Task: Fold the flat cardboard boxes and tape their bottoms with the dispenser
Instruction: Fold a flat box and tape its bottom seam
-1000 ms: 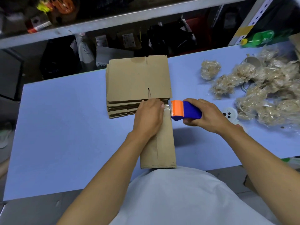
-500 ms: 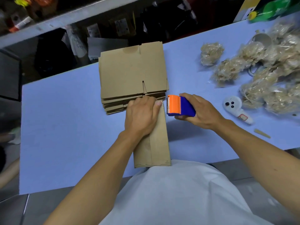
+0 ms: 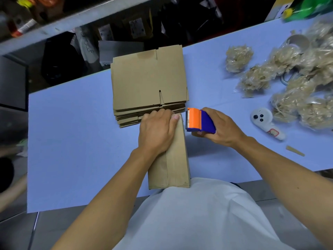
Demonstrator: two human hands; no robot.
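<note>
Head view: a folded box [image 3: 175,159] lies on the blue table [image 3: 75,141], its near end at the table's near edge against the person's white shirt [image 3: 207,217]. The left hand [image 3: 156,130] presses flat on the far end of this box, fingers spread and closed around nothing, thumb tip on a strip of clear tape at the box's far right corner. Just beside that corner the right hand [image 3: 221,129] is wrapped around a blue and orange tape dispenser [image 3: 199,121], its orange end facing the box (whether it touches the cardboard I cannot tell). Beyond the left hand a stack of flat boxes [image 3: 147,83] reaches to the table's far edge. Bags of pale straw filler [image 3: 288,82] crowd the far right corner, with a white handheld device [image 3: 264,121] near them; its small label is too blurred to read.
</note>
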